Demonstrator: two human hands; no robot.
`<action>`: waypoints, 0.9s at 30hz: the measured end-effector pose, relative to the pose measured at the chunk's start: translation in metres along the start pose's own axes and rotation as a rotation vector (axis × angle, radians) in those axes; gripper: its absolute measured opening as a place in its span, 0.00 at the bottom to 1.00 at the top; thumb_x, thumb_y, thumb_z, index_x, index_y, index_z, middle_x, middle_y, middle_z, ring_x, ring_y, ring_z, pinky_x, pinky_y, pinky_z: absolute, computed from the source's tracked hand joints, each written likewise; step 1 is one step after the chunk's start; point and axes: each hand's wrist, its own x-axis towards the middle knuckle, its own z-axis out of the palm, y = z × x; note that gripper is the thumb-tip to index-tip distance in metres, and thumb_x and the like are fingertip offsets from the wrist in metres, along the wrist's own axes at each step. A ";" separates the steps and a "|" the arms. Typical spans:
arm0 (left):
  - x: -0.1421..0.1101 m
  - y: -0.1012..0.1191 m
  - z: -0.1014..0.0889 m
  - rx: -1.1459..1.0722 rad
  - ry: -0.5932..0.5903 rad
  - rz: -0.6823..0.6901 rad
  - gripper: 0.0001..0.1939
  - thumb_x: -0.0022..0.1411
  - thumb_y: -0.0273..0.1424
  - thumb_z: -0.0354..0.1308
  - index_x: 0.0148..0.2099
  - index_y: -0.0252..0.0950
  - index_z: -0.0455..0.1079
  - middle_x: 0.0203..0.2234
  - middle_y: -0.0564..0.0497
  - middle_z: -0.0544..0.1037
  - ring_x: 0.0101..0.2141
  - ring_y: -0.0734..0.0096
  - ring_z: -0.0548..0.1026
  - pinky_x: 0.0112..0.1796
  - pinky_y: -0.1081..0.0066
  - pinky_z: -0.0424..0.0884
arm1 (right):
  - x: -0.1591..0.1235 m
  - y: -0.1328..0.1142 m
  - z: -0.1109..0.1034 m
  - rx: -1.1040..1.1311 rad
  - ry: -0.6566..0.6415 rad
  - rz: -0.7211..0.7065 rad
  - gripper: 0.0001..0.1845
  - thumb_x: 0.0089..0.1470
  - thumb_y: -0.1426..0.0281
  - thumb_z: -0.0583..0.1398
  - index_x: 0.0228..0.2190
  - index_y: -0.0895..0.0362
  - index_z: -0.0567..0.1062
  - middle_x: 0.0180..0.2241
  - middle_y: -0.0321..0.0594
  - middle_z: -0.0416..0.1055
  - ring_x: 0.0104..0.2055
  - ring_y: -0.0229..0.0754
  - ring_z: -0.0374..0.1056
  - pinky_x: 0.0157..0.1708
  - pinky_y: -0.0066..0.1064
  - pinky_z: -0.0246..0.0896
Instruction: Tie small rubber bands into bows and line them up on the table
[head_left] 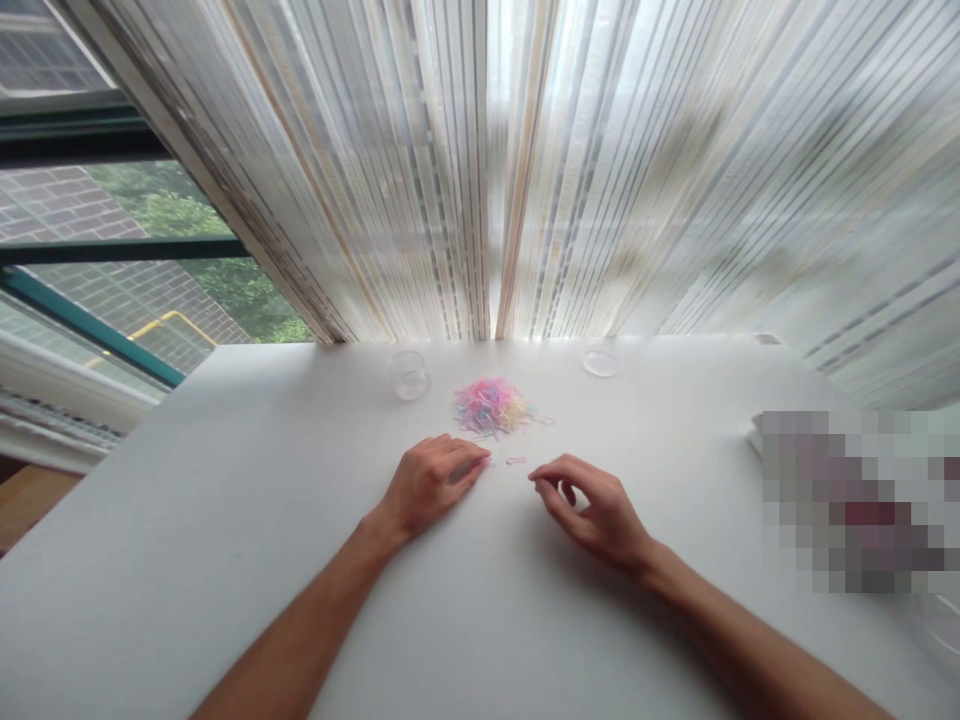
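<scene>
A heap of thin pastel loops (493,405), which look like small rubber bands, lies on the white table (247,480). One pink loop (515,461) lies apart from it, between my two hands. My left hand (429,485) rests just left of that loop, its thumb and fingertips pressed together. A speck of pink shows at those fingertips, too small to name. To the right, my right hand (596,505) has thumb and forefinger closed in a pinch near the table. What it holds, if anything, cannot be made out.
Behind the heap, a clear round container (409,375) stands to the left and a clear round lid (601,363) lies to the right. A striped curtain (495,180) hangs along the table's far edge. A pixelated patch hides something at the right.
</scene>
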 end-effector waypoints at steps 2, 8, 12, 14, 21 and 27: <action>0.000 -0.001 -0.001 -0.005 0.015 -0.004 0.07 0.66 0.27 0.61 0.46 0.39 0.77 0.40 0.50 0.84 0.39 0.65 0.80 0.41 0.66 0.74 | 0.005 0.007 -0.011 -0.040 0.104 0.033 0.07 0.62 0.70 0.57 0.35 0.54 0.76 0.26 0.37 0.73 0.25 0.37 0.64 0.26 0.30 0.63; 0.000 -0.003 -0.005 -0.025 0.072 -0.017 0.09 0.67 0.29 0.59 0.49 0.39 0.77 0.42 0.48 0.83 0.41 0.65 0.81 0.42 0.66 0.76 | 0.017 0.043 -0.039 -0.092 0.407 0.365 0.14 0.58 0.58 0.59 0.33 0.56 0.78 0.29 0.41 0.76 0.29 0.42 0.69 0.28 0.32 0.66; 0.001 -0.001 0.000 0.032 0.031 0.009 0.08 0.68 0.31 0.59 0.47 0.40 0.78 0.42 0.48 0.83 0.41 0.65 0.80 0.43 0.66 0.76 | 0.018 0.059 -0.040 -0.038 0.447 0.472 0.18 0.56 0.55 0.60 0.34 0.57 0.79 0.29 0.41 0.76 0.29 0.42 0.70 0.29 0.33 0.65; 0.000 0.000 0.003 0.066 0.018 0.030 0.07 0.69 0.31 0.59 0.45 0.40 0.78 0.40 0.49 0.83 0.39 0.66 0.80 0.42 0.66 0.75 | 0.017 0.061 -0.039 -0.033 0.431 0.486 0.19 0.56 0.54 0.60 0.34 0.57 0.79 0.29 0.41 0.76 0.29 0.42 0.70 0.29 0.33 0.65; -0.001 -0.001 0.005 0.115 0.019 0.060 0.09 0.70 0.30 0.57 0.43 0.40 0.79 0.38 0.48 0.82 0.37 0.68 0.79 0.40 0.68 0.74 | 0.017 0.055 -0.037 -0.056 0.391 0.490 0.19 0.56 0.54 0.59 0.34 0.57 0.79 0.29 0.41 0.76 0.28 0.42 0.69 0.28 0.32 0.63; -0.001 -0.001 0.004 0.100 0.006 0.056 0.08 0.69 0.29 0.58 0.43 0.40 0.79 0.39 0.49 0.83 0.38 0.67 0.79 0.40 0.67 0.73 | 0.017 0.056 -0.037 -0.059 0.381 0.486 0.19 0.55 0.54 0.59 0.34 0.57 0.79 0.29 0.41 0.77 0.27 0.41 0.69 0.28 0.32 0.64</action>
